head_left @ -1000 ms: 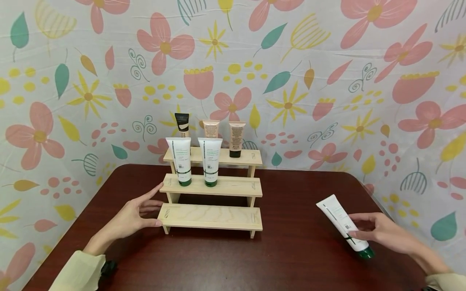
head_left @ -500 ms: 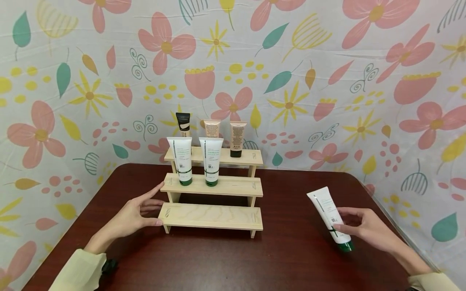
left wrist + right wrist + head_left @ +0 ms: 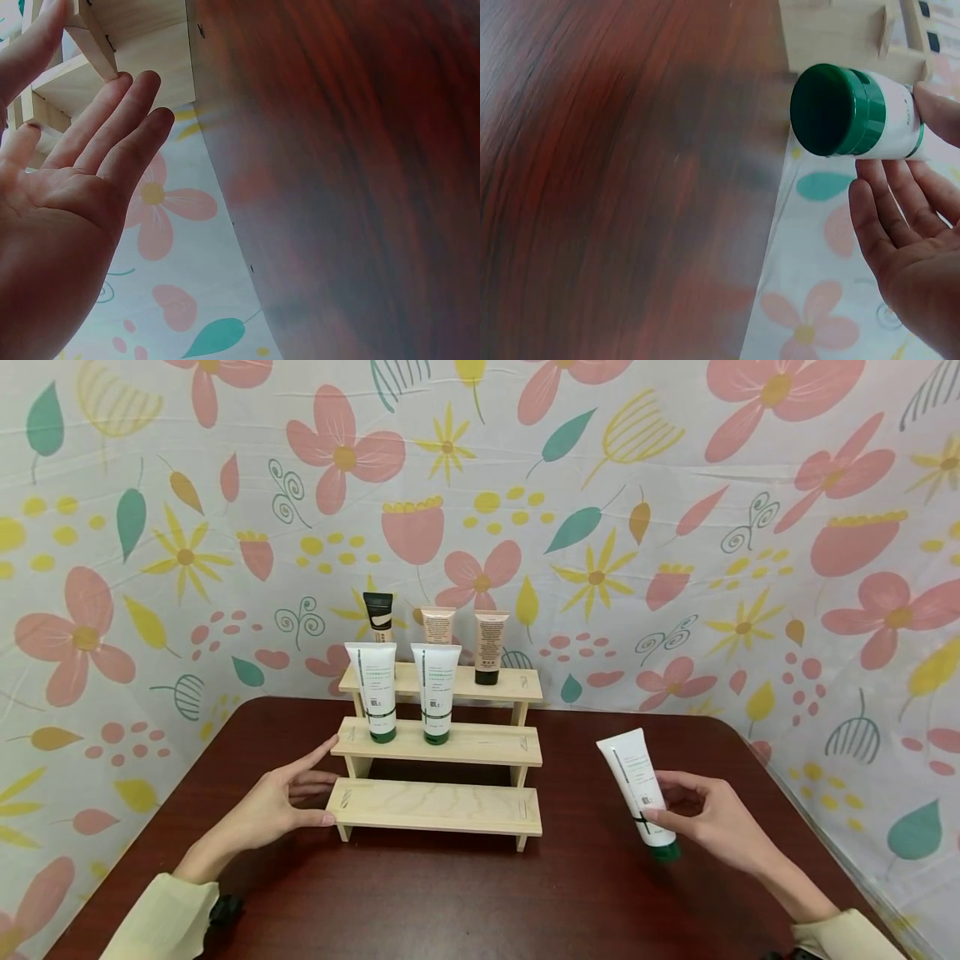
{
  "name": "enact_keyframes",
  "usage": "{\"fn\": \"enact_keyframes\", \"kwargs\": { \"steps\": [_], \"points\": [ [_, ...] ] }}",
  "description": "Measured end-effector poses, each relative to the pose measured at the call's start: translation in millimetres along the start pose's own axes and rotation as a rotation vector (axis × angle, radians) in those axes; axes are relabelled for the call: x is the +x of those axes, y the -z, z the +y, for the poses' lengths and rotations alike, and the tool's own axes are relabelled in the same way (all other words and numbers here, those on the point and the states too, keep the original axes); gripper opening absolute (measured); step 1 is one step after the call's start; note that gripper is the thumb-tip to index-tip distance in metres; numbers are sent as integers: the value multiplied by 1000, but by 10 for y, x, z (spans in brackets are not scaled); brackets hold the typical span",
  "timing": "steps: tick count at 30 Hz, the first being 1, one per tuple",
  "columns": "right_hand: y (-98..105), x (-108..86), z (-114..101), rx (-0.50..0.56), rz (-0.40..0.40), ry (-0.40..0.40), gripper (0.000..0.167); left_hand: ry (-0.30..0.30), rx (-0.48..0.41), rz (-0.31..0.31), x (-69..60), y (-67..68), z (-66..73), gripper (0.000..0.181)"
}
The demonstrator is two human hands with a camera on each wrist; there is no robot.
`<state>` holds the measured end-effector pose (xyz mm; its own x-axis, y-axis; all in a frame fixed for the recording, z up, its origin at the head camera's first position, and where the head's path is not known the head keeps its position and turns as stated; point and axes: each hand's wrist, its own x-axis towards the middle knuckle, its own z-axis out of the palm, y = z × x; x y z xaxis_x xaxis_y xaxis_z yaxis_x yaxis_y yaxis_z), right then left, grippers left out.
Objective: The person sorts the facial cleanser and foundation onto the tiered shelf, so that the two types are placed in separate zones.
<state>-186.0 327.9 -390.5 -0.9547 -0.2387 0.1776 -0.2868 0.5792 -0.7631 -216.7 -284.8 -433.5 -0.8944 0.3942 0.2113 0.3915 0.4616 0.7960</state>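
In the head view my right hand (image 3: pixel 712 818) pinches a white squeeze tube (image 3: pixel 636 781) between thumb and fingers. The tube is held tilted above the table, its green cap (image 3: pixel 836 111) at the lower end. On the left, my left hand (image 3: pixel 262 806) touches the side of a three-tier wooden stand (image 3: pixel 438 806), its fingers (image 3: pixel 139 124) extended. The thumb is at the bottom tier, the index finger at the middle one. Two matching white tubes, a left one (image 3: pixel 375 689) and a right one (image 3: pixel 435 689), stand cap-down on the middle tier.
On the top tier stand a black-topped tube (image 3: pixel 378 614), a beige tube (image 3: pixel 437 625) partly hidden by a white one, and another beige tube (image 3: pixel 490 643). The stand rests on a dark reddish-brown table (image 3: pixel 480 902). A flower-printed cloth (image 3: pixel 637 460) hangs behind.
My right hand has carried the white tube leftward and slightly up, toward the stand, and the tube has become more upright. My left hand has kept its place at the stand.
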Motion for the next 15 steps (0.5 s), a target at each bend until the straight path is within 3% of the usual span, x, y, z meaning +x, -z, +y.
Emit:
{"fn": "enact_keyframes", "kwargs": {
  "steps": [15],
  "points": [
    [-331, 169, -302, -3, 119, 101, 47, 3, -5, 3, -1, 3, 17, 107]
  ]
}}
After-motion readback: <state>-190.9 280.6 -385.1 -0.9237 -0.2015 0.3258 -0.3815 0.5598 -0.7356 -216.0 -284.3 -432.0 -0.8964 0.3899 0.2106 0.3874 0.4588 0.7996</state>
